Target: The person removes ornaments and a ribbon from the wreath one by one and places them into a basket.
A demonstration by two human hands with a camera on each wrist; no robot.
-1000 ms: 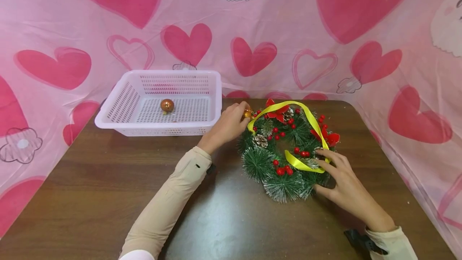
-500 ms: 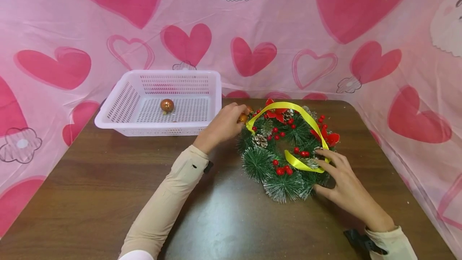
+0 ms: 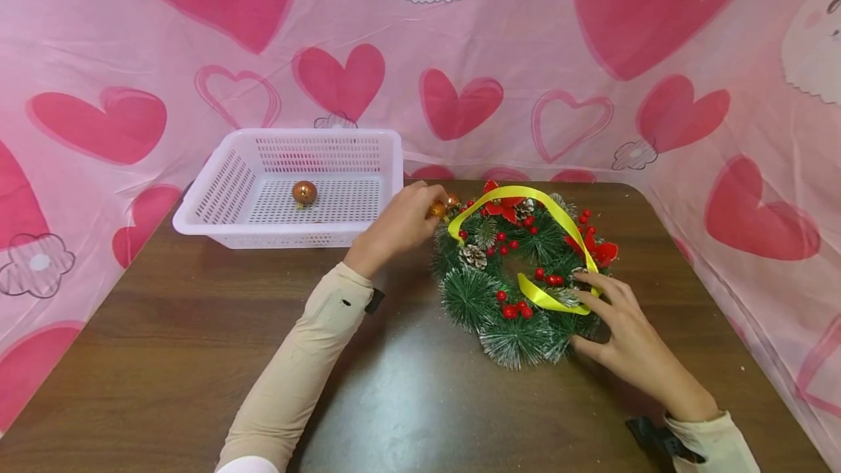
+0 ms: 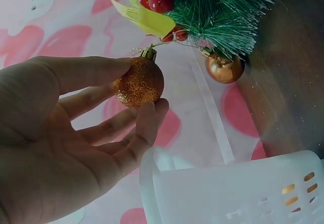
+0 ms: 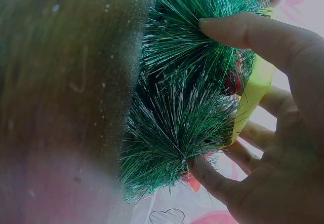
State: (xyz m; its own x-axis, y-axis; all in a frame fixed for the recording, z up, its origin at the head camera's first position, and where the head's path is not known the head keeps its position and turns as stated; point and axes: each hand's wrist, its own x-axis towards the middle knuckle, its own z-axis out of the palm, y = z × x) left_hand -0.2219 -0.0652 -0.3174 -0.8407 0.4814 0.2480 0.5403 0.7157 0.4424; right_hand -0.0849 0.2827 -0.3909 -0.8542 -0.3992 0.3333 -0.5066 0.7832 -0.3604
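Note:
A green Christmas wreath (image 3: 469,298) with red berries, pine cones, red flowers and a yellow ribbon (image 3: 558,209) lies on the table. At its upper left edge my left hand (image 3: 402,221) pinches a glittery copper bauble (image 4: 139,84) between thumb and fingers. Thin wire runs from the bauble's cap toward the wreath. Beside it hangs a shiny copper bauble (image 4: 224,68), against the wreath's needles. My right hand (image 3: 634,341) holds the wreath's lower right side, the thumb on the outer needles (image 5: 177,112) and the fingers over the ribbon.
A white perforated basket (image 3: 289,228) stands at the back left of the brown table (image 3: 407,385), close to my left forearm. Another shiny bauble (image 3: 304,192) lies inside it. A pink cloth with hearts (image 3: 460,101) hangs behind the table.
My left hand has drawn back slightly to the left with the glittery bauble, and both baubles at the wreath's edge show more. My right hand and the wreath stay put.

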